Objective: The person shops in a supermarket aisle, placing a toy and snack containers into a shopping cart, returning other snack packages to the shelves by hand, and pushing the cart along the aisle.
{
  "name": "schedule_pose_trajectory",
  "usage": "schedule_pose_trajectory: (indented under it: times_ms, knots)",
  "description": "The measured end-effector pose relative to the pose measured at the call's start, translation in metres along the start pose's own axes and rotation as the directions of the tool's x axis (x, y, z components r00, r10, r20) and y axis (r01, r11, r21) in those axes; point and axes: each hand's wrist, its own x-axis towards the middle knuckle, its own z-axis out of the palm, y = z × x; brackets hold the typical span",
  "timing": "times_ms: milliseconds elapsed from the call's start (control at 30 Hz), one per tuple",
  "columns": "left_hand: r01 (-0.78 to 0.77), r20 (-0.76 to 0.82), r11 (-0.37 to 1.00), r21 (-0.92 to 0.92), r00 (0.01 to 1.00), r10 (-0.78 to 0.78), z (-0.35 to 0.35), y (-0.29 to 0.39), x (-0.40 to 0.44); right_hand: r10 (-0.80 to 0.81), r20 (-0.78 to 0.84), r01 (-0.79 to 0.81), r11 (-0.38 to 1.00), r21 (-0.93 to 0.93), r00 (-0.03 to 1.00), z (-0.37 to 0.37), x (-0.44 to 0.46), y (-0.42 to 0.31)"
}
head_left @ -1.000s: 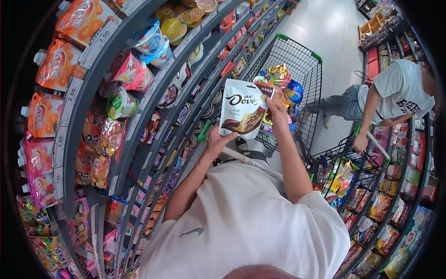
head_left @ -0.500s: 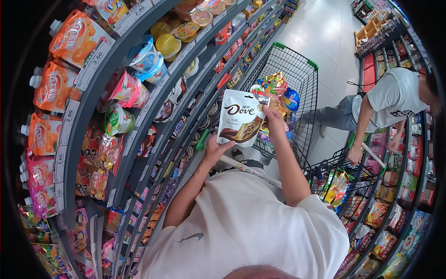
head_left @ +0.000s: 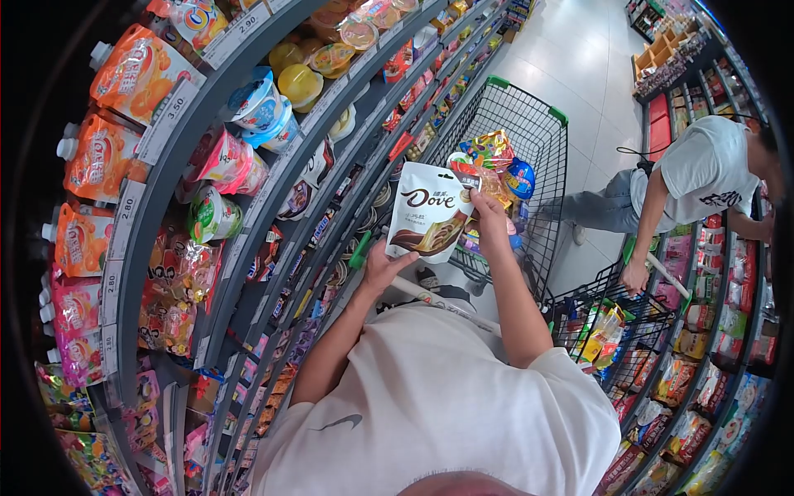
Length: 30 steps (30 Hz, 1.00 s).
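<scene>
A white and brown Dove chocolate pouch (head_left: 428, 213) is held up in front of my chest, its printed front facing me. My left hand (head_left: 387, 266) grips its lower left corner, thumb on the front. My right hand (head_left: 490, 220) pinches the right edge near the top; the fingers behind the pouch are hidden. Just beyond the pouch stands a black wire shopping cart (head_left: 542, 124) with green corners. Inside it lie several colourful snack packages (head_left: 488, 149) and a round blue package (head_left: 519, 178), partly covered by the pouch and my right hand.
Shelves of jelly cups (head_left: 248, 99) and orange drink pouches (head_left: 136, 74) rise close on my left. To the right, another person (head_left: 699, 174) holds a second cart (head_left: 612, 314) beside the opposite shelves (head_left: 686, 364). A tiled aisle floor (head_left: 571, 50) runs ahead.
The pouch stays in both my hands, tilted slightly more. The other person's far arm has moved toward the right-hand shelves.
</scene>
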Motion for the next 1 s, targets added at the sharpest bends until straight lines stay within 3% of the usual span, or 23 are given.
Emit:
schedule_pose_trajectory:
  times_ms: [300,733,833,1000]
  knots:
    - [-0.065,-0.001,0.989,0.136,0.998,0.066,-0.001,0.004,0.0,0.03,0.043,-0.029,0.999,-0.018,0.999,-0.002,-0.004,-0.002]
    - [0.024,0.015,0.999,0.037,1.0,-0.025,-0.004,0.003,0.0,-0.076,0.043,0.076,0.997,0.0,0.996,0.008,-0.007,-0.016]
    - [0.033,0.007,0.999,0.041,0.999,-0.034,-0.005,0.003,0.0,-0.067,0.044,0.066,0.997,0.027,0.997,0.004,-0.002,-0.009]
    - [0.045,-0.004,0.998,0.047,0.999,-0.045,-0.005,0.003,0.0,0.049,0.058,-0.043,0.994,-0.097,0.997,0.003,-0.01,-0.001]
